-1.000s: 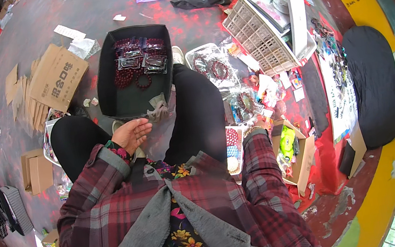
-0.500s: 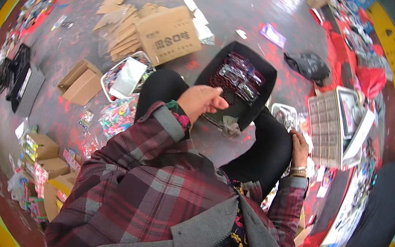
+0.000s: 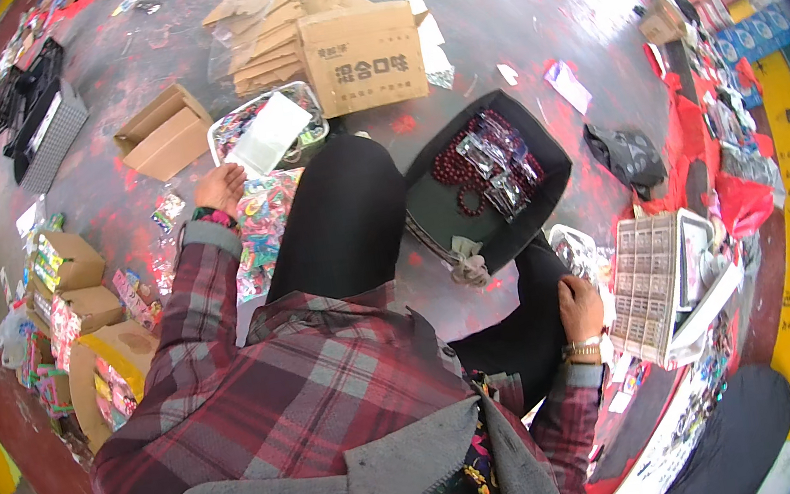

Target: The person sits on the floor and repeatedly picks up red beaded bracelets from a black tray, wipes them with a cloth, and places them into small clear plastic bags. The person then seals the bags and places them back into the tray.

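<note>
My left hand [image 3: 220,189] is over to the left, beside a white basket [image 3: 308,143] of small mixed items and above colourful printed packets [image 3: 262,220]. Its fingers are slightly bent and apart, with nothing visible in them. My right hand [image 3: 580,307] rests against my bent right knee, fingers loosely spread and holding nothing I can see. Between my legs a dark open box [image 3: 440,207] sits tilted. Inside it lie dark red bead strings [image 3: 457,165] and shiny clear-wrapped packets [image 3: 502,166]. A pale crumpled bow [image 3: 468,262] hangs at its near corner.
A printed carton [image 3: 363,54] and flattened cardboard [image 3: 260,39] lie ahead. An open brown box [image 3: 164,133] and a grey crate [image 3: 52,144] stand to the left. On the right are a compartment tray [image 3: 640,283] and a dark bag [image 3: 624,154].
My left hand has moved left from the dark box to beside the white basket. My right hand stays at my knee. The view has shifted slightly.
</note>
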Demonstrator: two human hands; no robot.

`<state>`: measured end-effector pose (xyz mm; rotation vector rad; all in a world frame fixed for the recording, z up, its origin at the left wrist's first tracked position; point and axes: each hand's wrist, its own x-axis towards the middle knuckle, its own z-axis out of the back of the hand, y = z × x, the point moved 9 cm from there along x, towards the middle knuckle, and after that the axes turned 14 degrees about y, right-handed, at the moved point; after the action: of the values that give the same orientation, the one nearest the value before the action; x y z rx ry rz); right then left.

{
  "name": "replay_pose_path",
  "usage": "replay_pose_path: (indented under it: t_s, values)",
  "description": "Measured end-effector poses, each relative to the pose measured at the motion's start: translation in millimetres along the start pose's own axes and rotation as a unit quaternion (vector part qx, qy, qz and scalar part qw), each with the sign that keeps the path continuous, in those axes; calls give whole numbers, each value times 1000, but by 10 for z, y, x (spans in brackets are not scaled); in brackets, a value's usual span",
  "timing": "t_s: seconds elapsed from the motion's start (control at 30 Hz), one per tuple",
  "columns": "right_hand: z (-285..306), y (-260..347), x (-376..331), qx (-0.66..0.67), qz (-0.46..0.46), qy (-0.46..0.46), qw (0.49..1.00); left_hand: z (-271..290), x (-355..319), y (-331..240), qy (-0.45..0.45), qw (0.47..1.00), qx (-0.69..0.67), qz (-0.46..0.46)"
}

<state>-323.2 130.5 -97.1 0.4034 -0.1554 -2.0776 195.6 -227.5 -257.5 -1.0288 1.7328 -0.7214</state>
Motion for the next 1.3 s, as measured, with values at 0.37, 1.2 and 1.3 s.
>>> replay_pose_path:
  t_s: [0.37, 1.2, 1.3]
  values:
    - [-1065, 512, 1049, 51, 94, 222, 969, -2697, -1455, -611, 265, 587, 657, -392]
    - [-3240, -271, 2357, 44, -52, 382, 921, -2896, -1010, -569, 272, 614, 686, -280]
    - [-3348, -361, 2433, 74, -51, 361, 928, -2920, -969, -549, 270, 610, 694, -271]
